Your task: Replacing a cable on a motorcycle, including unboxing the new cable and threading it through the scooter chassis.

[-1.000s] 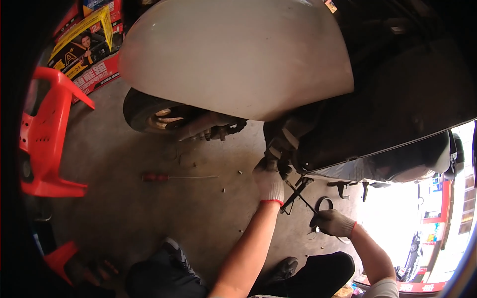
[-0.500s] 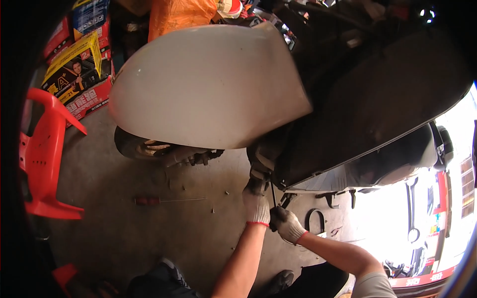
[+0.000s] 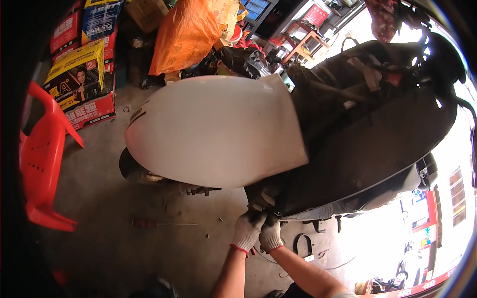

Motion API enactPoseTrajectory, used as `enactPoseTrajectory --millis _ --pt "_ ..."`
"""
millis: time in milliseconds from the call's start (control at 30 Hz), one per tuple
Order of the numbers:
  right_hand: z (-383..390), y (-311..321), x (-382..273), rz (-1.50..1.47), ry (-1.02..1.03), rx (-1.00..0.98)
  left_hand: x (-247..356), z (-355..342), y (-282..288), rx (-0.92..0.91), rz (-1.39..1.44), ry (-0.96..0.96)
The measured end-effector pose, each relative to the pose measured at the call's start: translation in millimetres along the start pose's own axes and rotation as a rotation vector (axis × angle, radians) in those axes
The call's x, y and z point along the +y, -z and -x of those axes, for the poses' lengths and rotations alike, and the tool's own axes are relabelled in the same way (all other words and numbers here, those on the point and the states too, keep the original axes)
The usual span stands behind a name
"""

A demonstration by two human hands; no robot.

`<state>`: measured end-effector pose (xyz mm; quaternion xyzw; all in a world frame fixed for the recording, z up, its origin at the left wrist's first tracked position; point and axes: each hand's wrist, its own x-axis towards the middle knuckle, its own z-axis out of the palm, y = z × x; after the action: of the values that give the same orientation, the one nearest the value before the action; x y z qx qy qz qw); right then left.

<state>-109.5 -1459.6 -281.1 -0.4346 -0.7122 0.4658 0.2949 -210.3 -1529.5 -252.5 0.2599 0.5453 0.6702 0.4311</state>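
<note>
Fingers of the left hand (image 3: 247, 232) reach up under the low edge of the scooter (image 3: 370, 149), dark-coated tips bent against its underside; whether clamped on a part, cannot tell. Those of the right hand (image 3: 271, 235) are curled just beside them, tips hidden; grip likewise cannot be told.

Head view, only view; clock read from the hands. Scooter spans eleven to two o'clock: pale rounded panel (image 3: 213, 134) at eleven, wheel (image 3: 129, 166) partly covered at ten. Both hands crowd one spot, probably because the fitting there is small and low, so one can steady while the other works.

Screwdriver (image 3: 145, 223) flat on the floor (image 3: 104, 198) at nine, shaft toward the hands; presumably set down clear of them yet within reach. Two small metal pieces nearer, same side, likely loose fasteners. Black loop (image 3: 296, 243) at about three, apart from the right hand.

Red chair (image 3: 44, 154) near ten, stacked boxes (image 3: 74, 74) between ten and eleven: seemingly kept out of the working space.
</note>
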Motion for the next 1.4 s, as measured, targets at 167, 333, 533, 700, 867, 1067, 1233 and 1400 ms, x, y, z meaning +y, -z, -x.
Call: enactPoseTrajectory --millis 167,333,533,700,867,1067,1233,1400 --pt "3 -2 -36 0.200 -0.026 0.218 -3 5 -8 -0.028 0.261 0.088" --pt "5 -12 -39 0.111 -0.092 0.311 -6 -2 -15 0.108 0.295 -0.051" --pt "11 -13 -33 -0.190 -0.181 0.345 5 -4 -15 0.128 0.390 0.020" --pt "19 -6 -20 -0.041 -0.229 0.310 3 -6 -15 0.094 0.429 0.151" --pt "42 12 -27 0.354 -0.208 0.181 5 -5 -19 0.089 0.389 0.150" --pt "102 26 34 0.954 -0.578 -0.378 12 -3 -26 0.162 0.379 0.136" --pt "125 26 106 0.599 -0.329 -0.190 20 -5 -33 0.132 0.434 0.127" --pt "91 -7 95 0.644 -0.268 -0.203 11 -2 -29 0.156 0.388 0.083"
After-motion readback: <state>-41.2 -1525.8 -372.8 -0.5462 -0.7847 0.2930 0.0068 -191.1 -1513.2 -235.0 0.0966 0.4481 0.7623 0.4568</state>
